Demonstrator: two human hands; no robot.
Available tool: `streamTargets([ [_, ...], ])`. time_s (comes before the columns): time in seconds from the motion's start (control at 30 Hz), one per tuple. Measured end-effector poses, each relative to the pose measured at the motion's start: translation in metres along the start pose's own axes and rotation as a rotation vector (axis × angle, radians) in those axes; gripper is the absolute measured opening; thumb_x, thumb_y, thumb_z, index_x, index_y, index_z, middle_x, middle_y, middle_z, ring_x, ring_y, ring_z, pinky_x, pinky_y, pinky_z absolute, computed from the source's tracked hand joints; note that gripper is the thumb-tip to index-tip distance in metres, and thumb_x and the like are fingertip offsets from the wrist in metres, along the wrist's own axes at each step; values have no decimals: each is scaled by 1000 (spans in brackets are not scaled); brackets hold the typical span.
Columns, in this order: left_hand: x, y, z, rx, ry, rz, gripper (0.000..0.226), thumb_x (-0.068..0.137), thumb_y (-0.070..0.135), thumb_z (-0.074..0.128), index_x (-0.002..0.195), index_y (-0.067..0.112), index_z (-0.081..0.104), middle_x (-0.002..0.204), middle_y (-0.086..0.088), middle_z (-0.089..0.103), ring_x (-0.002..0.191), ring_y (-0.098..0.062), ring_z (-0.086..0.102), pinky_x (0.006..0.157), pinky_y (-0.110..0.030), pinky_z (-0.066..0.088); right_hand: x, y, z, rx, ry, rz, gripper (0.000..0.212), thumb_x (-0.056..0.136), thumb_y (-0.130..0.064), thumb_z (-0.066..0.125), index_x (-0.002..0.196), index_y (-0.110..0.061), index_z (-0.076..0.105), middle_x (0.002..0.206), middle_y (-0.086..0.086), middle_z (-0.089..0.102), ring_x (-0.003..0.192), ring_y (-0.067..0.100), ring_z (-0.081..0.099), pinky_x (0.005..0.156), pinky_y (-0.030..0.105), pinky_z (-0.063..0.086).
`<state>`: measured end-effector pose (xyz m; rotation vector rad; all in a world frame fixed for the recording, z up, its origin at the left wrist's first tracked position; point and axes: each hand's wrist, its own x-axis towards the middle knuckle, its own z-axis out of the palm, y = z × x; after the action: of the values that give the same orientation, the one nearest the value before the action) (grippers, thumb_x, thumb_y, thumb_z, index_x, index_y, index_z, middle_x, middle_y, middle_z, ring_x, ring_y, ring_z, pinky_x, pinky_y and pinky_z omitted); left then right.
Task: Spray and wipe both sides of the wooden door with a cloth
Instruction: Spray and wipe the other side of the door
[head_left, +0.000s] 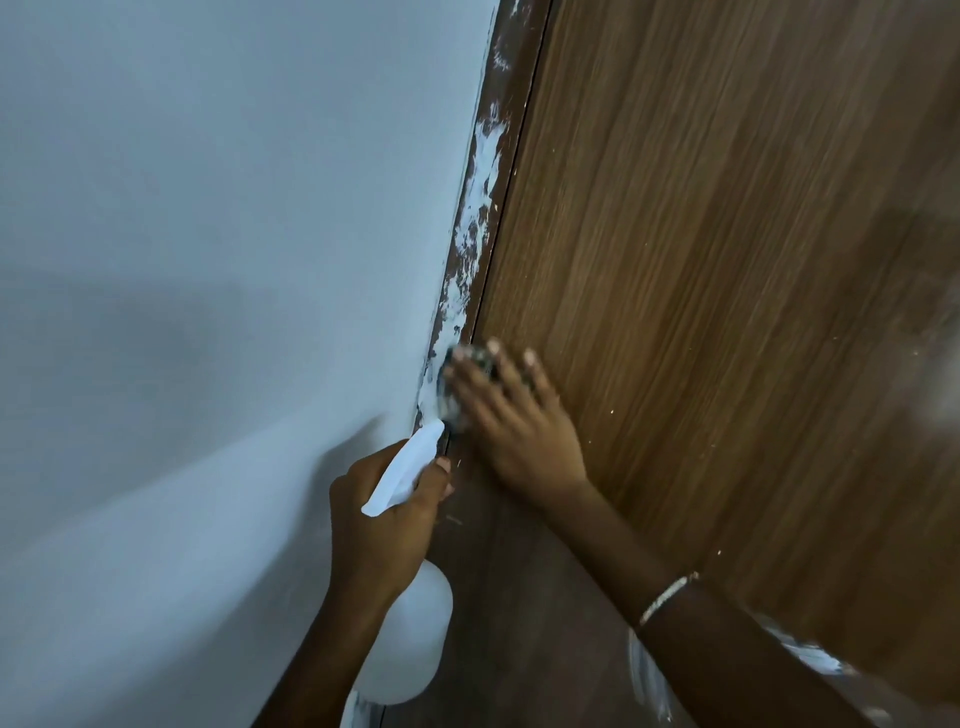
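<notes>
Wiping one side — flat right hand (514, 426) presses cloth (460, 387) to door (727, 260), left hand (379, 525) grips bottle (410, 639) — the other side likely remains.

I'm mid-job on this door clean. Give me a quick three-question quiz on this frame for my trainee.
1. True or false: the left hand grips the white plastic spray bottle.
2. Multiple choice: the straight fingers of the right hand press the dark crumpled cloth against A) a glass window, B) the left edge of the brown wood-grain door, by the paint-smeared frame, C) a tiled floor.
3. Fill in: the right wrist wears a thin pale ___.

Key: 1 true; 2 B; 3 bracelet.
</notes>
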<state>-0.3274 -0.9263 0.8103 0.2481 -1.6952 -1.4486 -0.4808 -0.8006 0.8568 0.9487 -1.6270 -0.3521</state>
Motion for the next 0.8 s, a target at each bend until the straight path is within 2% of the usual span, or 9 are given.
streamTargets([
  [0.1, 0, -7, 0, -46, 11, -61, 47, 75, 53, 68, 96, 11, 72, 82, -6, 72, 69, -25, 70, 69, -32, 61, 54, 31, -11, -24, 75, 212, 60, 110, -34, 45, 164, -18, 25, 171, 5, 22, 157, 34, 18, 127, 56, 14],
  [0.23, 2, -14, 0, -76, -17, -136, 61, 66, 71, 67, 95, 18, 69, 86, -6, 70, 74, -26, 69, 78, -47, 61, 55, 20, -8, -8, 121, 280, 55, 112, -30, 38, 164, -16, 24, 170, 6, 21, 157, 34, 18, 126, 55, 19],
  [0.3, 1, -16, -2, -76, -52, -127, 61, 63, 79, 67, 88, 24, 70, 80, -3, 71, 71, -24, 70, 73, -45, 61, 21, -10, 2, 25, 66, 241, 62, 108, -28, 44, 164, -15, 21, 171, 8, 19, 157, 36, 15, 126, 56, 19],
  [0.37, -3, -16, -6, -67, -40, -49, 55, 67, 73, 61, 86, 23, 72, 74, 0, 72, 67, -22, 70, 67, -43, 61, -28, -49, 15, 25, -18, 121, 72, 103, -33, 52, 164, -13, 20, 171, 11, 16, 157, 38, 13, 126, 56, 17],
  [0.47, -7, -22, -9, -27, -33, -99, 101, 52, 99, 46, 101, 13, 71, 89, -6, 72, 74, -26, 70, 77, -45, 61, -94, -92, 32, -22, -148, -71, 88, 101, -41, 56, 165, -7, 6, 171, 19, 2, 157, 42, 3, 128, 55, 5],
  [0.57, -5, -37, -10, -38, -66, -211, 126, 36, 106, 38, 111, 10, 67, 101, -11, 70, 84, -29, 69, 88, -52, 57, -110, -96, 35, -51, -210, -138, 92, 101, -41, 55, 164, -6, -3, 171, 19, -5, 157, 42, -2, 128, 55, 0],
  [0.67, -10, -30, -13, -38, -87, -186, 105, 51, 98, 47, 104, 10, 70, 94, -10, 71, 81, -28, 70, 82, -50, 60, -86, -79, 24, -38, -178, -117, 74, 103, -34, 49, 165, -13, 14, 173, 11, 8, 158, 37, 8, 128, 53, 7],
  [0.73, -15, -22, -14, -1, -57, -86, 70, 68, 75, 57, 94, 12, 73, 81, -6, 72, 74, -24, 70, 70, -45, 62, -47, -56, 14, -6, -57, 50, 67, 103, -24, 46, 164, -16, 21, 172, 6, 18, 158, 33, 16, 127, 54, 12],
  [0.8, -18, -22, -13, -4, -68, -98, 65, 68, 72, 61, 93, 13, 73, 80, -5, 71, 73, -25, 70, 69, -44, 63, -5, -32, 5, 5, 34, 221, 64, 106, -24, 46, 164, -18, 21, 171, 4, 20, 157, 32, 18, 127, 56, 15],
])
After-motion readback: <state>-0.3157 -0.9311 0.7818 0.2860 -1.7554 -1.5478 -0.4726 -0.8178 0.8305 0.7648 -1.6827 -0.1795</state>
